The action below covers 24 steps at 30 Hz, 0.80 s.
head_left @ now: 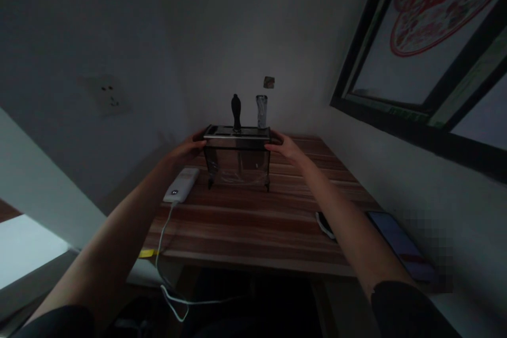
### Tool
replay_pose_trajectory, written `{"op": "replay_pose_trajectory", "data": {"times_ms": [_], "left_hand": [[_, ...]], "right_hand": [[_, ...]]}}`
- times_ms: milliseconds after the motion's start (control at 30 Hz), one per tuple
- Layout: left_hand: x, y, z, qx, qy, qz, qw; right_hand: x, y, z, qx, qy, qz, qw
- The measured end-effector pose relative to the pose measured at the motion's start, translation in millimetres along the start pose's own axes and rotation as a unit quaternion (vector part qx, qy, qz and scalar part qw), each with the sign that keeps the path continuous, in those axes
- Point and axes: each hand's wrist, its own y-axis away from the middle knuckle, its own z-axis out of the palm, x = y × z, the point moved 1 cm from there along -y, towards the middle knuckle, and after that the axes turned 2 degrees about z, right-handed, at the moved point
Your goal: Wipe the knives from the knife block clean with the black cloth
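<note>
A see-through box (237, 166) with a dark frame and small feet stands upright at the back of the wooden table. Out of its dark slotted top rises a black handle (236, 111), with a pale, crumpled-looking upright piece (261, 111) to its right. My left hand (189, 149) grips the box's upper left corner, thumb on the front and fingers round the side. At the upper right corner, my right hand (284, 147) holds it the same way. The fingertips behind the box are hidden. What lies inside is too dark to make out.
A white power bank (182, 185) with a white cable (160, 243) lies left of the box on the striped table (237, 222). A phone (400, 243) rests at the right edge, near a dark round-edged item (325, 224). Walls close in behind and both sides.
</note>
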Motion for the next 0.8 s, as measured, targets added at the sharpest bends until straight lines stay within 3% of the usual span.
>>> {"op": "replay_pose_trajectory", "data": {"times_ms": [267, 533, 800], "left_hand": [[-8, 1, -26.4, 0.009, 0.002, -0.011, 1.000], [-25, 0, -46.2, 0.005, 0.006, -0.015, 1.000], [-29, -1, -48.3, 0.002, -0.004, -0.005, 1.000]], "right_hand": [[7, -9, 24, 0.017, -0.012, -0.002, 1.000], [19, -12, 32, 0.006, 0.001, -0.009, 1.000], [25, -15, 32, -0.009, -0.003, -0.020, 1.000]]}}
